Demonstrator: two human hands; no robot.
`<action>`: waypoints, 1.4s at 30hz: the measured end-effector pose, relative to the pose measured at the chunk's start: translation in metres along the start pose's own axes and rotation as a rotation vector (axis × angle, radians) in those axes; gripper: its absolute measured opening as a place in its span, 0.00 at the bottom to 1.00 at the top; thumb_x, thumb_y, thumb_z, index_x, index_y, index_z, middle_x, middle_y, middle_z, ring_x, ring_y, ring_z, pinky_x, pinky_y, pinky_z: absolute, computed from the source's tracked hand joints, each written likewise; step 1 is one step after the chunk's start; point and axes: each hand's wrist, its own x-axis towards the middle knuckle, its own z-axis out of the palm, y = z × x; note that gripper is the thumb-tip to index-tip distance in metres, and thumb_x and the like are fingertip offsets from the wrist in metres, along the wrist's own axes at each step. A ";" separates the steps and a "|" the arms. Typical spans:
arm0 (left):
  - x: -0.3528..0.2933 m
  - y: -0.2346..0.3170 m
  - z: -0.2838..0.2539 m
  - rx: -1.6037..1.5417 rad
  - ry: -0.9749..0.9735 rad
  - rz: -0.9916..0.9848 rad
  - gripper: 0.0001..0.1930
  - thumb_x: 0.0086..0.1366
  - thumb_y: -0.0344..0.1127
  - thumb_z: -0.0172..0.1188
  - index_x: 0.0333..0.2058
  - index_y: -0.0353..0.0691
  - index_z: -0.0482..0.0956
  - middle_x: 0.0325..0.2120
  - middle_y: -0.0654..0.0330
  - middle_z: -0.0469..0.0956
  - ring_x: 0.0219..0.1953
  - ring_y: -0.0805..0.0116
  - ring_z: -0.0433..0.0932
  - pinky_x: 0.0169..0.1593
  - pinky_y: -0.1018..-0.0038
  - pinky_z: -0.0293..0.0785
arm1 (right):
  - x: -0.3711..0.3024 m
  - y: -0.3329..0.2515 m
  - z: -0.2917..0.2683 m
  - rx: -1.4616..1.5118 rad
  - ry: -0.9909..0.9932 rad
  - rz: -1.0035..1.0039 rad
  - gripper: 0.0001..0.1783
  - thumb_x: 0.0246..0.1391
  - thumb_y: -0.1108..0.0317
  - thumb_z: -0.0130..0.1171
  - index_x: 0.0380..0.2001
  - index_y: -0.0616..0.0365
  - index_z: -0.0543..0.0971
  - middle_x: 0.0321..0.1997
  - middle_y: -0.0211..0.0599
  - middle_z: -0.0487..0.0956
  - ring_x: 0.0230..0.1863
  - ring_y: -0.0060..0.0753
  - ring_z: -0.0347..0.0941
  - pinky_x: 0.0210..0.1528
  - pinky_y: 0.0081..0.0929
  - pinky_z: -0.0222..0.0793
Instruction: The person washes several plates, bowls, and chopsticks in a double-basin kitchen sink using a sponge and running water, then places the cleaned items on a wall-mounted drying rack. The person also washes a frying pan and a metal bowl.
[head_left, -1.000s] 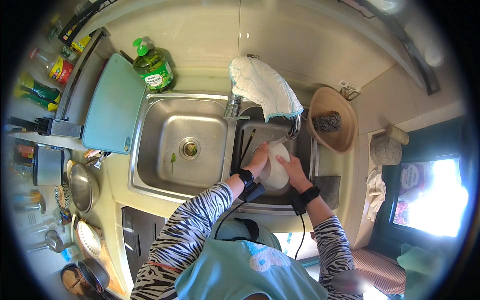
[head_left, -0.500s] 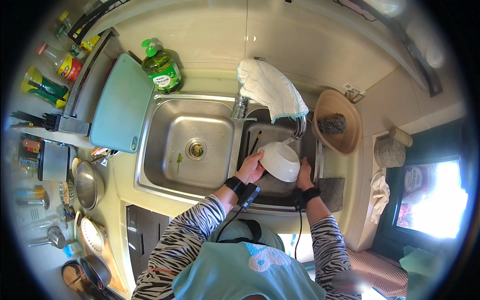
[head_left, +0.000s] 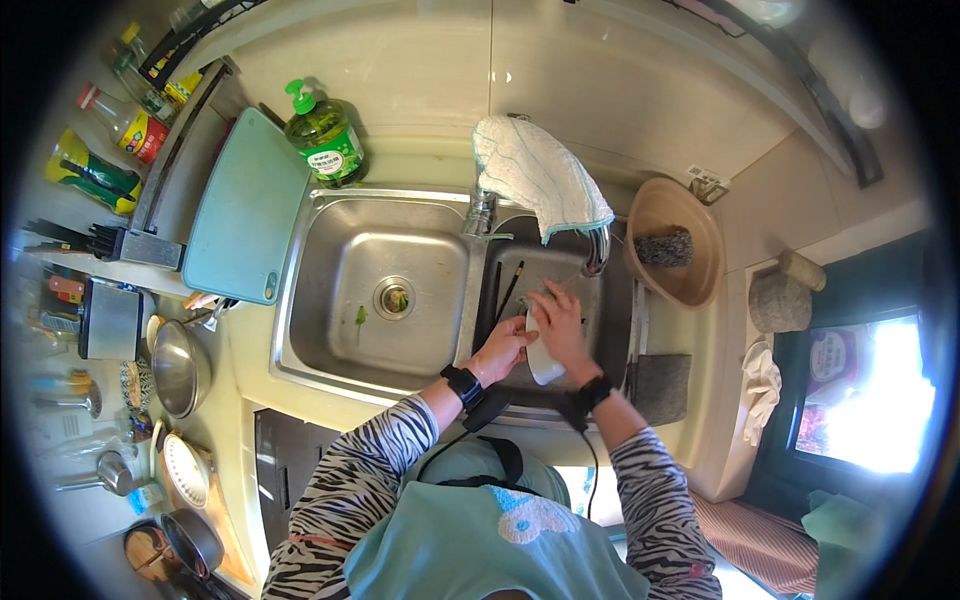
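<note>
White bowl [head_left: 543, 362], tipped on its side, and it's over the right-hand basin [head_left: 610, 330] of the steel sink! Left hand [head_left: 503, 348] has it pinched by the near-left edge, thumb and fingers closed on it; right hand [head_left: 564, 325] lies across it, fingers extended, though whether that one grips or merely presses, I can't tell. Dark chopsticks [head_left: 512, 288] rest just beyond the left hand, the towel-draped faucet [head_left: 599, 250] curving down close by.
</note>
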 end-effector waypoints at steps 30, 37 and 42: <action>-0.003 0.008 0.016 1.895 -0.093 1.300 0.08 0.55 0.32 0.51 0.34 0.42 0.76 0.28 0.58 0.78 0.33 0.59 0.79 0.38 0.68 0.75 | -0.050 0.039 -0.010 1.977 0.090 1.077 0.22 0.58 0.65 0.48 0.56 0.56 0.67 0.57 0.40 0.72 0.59 0.42 0.66 0.61 0.44 0.61; -0.046 0.033 0.037 1.484 -0.079 0.660 0.11 0.56 0.35 0.56 0.39 0.41 0.79 0.30 0.47 0.78 0.34 0.46 0.77 0.37 0.60 0.73 | -0.040 0.010 -0.089 1.861 -0.351 1.003 0.43 0.57 0.31 0.35 0.63 0.54 0.60 0.64 0.40 0.65 0.63 0.44 0.61 0.61 0.63 0.52; -0.070 0.052 0.045 0.115 -0.256 -0.010 0.15 0.62 0.29 0.59 0.47 0.31 0.74 0.41 0.55 0.79 0.42 0.67 0.79 0.48 0.72 0.75 | -0.074 -0.017 -0.131 1.291 -0.317 1.006 0.45 0.57 0.53 0.57 0.68 0.53 0.43 0.67 0.38 0.55 0.67 0.38 0.53 0.61 0.56 0.56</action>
